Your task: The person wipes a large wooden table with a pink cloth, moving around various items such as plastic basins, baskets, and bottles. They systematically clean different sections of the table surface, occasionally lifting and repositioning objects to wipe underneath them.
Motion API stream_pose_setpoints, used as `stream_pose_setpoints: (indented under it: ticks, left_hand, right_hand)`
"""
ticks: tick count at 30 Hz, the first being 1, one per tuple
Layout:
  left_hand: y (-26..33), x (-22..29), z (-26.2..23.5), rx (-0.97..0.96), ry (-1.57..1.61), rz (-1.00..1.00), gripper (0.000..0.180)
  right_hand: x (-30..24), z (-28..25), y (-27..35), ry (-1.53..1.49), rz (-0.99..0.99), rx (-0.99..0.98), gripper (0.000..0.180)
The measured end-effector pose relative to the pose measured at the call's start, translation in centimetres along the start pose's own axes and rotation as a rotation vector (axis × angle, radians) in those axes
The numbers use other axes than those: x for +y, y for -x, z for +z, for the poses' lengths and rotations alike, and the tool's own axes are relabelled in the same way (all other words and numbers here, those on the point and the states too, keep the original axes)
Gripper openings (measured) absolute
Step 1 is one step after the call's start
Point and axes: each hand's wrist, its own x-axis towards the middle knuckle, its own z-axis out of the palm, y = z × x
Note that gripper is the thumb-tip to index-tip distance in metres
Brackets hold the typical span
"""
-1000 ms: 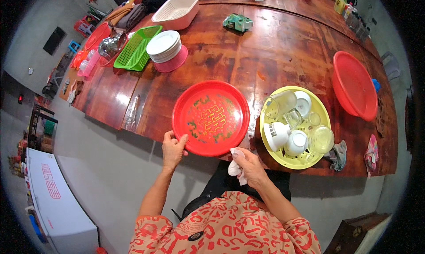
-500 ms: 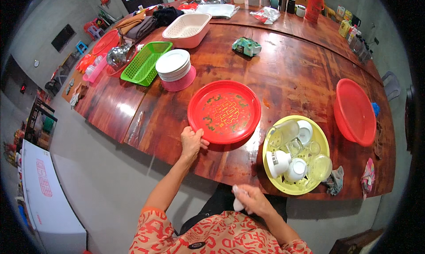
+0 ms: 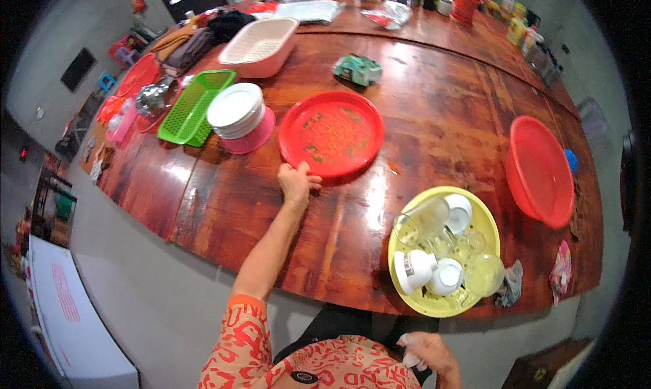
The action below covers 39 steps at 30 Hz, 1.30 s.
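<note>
A round red tray (image 3: 331, 133) with a gold and green pattern lies on the wooden table, in front of me. My left hand (image 3: 297, 183) reaches out to its near left rim, fingers bent against the edge. Down by my lap, my right hand (image 3: 432, 354) is closed on a crumpled white cloth (image 3: 411, 348), partly hidden by the fingers. A yellow strainer basin (image 3: 494, 234) stands at the near right table edge; white bowls (image 3: 415, 270) and several clear glasses (image 3: 426, 219) lie in it.
Left of the tray, a stack of white plates (image 3: 235, 108) sits on a pink stand, beside a green basket (image 3: 196, 108). Behind are a pink-white basket (image 3: 260, 47) and a green packet (image 3: 357, 70). A red basin (image 3: 540, 172) and rags (image 3: 510, 284) lie at right.
The red tray has slid away from me across the table, my left hand following at its rim. My right hand has moved down and to the right with the white cloth.
</note>
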Motion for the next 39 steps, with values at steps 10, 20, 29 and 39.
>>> stream_pose_setpoints:
  ticks: [10,20,29,39]
  left_hand:
    - [-0.4,1.0,-1.5,0.058,-0.032,0.029,0.036]
    - [16.5,1.2,3.6,-0.933,-0.080,-0.599,0.059]
    - [17.3,-1.6,5.4,-0.851,-0.113,-0.558,0.054]
    - [18.2,-2.1,5.5,-0.747,-0.030,-0.532,0.049]
  right_hand:
    - [4.0,-3.1,-0.5,-0.241,-0.376,0.470,0.033]
    - [1.2,-5.8,0.1,-0.421,-0.569,0.505,0.038]
    - [-0.2,-5.9,-2.3,-0.570,-0.676,0.441,0.039]
    - [-2.0,-5.8,-1.9,-0.566,-0.726,0.551,0.033]
